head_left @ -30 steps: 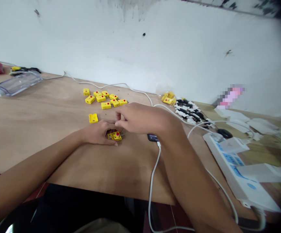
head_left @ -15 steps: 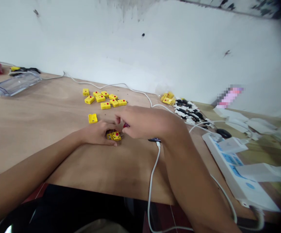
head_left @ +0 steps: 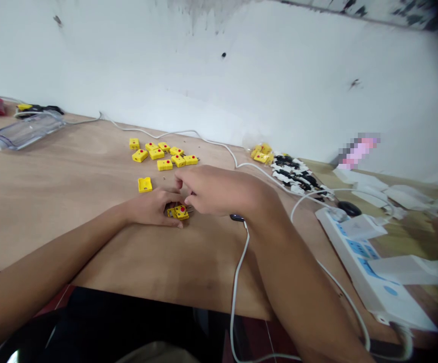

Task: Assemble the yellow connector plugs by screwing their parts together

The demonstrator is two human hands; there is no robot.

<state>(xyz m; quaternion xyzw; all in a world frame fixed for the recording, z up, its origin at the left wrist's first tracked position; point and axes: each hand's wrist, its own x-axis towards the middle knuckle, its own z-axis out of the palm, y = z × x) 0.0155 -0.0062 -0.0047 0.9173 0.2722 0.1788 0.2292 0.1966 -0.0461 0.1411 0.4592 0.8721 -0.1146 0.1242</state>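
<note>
A yellow connector point(head_left: 181, 212) is being gripped on the plywood table point(head_left: 90, 242) by the left hand point(head_left: 148, 207), curled around it. The right hand point(head_left: 219, 190) is being held close against the left; whether anything is pinched cannot be told. Loose yellow connectors point(head_left: 162, 154) and a yellow shell point(head_left: 145, 184) are being left just beyond.

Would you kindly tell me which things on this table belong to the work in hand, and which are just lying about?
Part of the work:
- left hand, holding a yellow connector with a red dot
- right hand, just above that connector
- yellow connectors grouped nearby
- single yellow connector

Lying about:
- bag of yellow parts
- black-and-white parts
- power strip
- clear plastic box
</note>
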